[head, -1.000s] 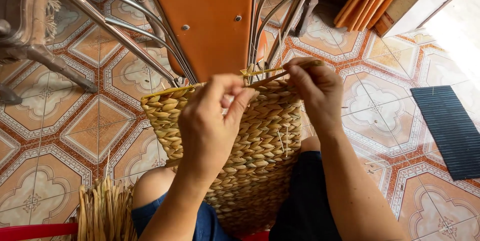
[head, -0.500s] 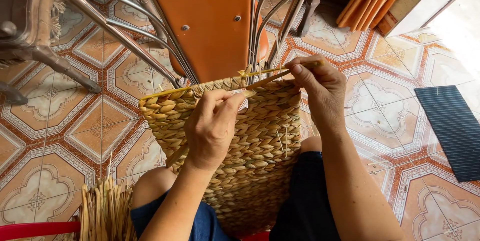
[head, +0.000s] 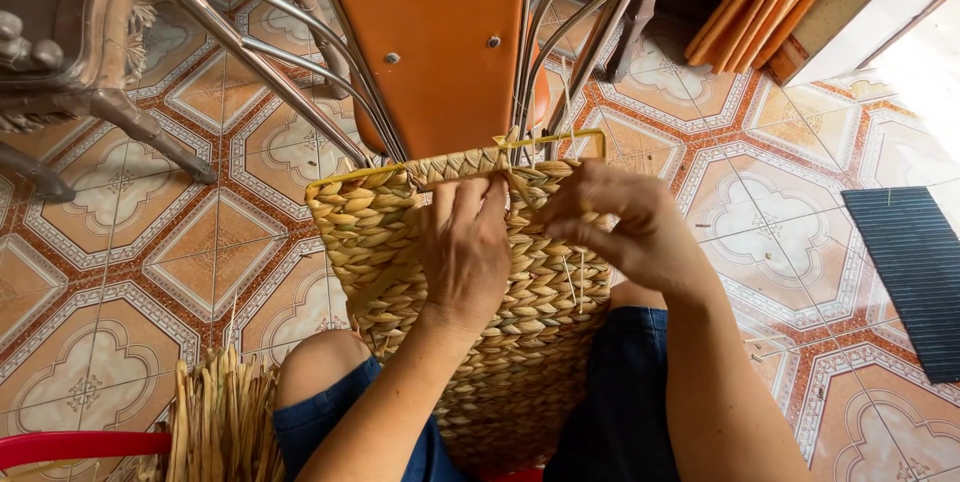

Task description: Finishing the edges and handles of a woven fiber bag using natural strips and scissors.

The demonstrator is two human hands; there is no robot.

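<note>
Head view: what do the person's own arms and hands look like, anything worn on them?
Both are bare. The left hand and right hand wear no gloves, and no rings, watch or bracelets show. Both forearms are uncovered as far as the frame reaches, with no sleeves in view. Fingernails look short and unpainted.

An orange chair back (head: 440,32) with chrome tubing (head: 250,47) stood over the patterned tile floor (head: 130,242). A dark ribbed mat (head: 910,262) lay at right; dried straw (head: 225,422) bunched beside a red rim (head: 70,445).
</note>
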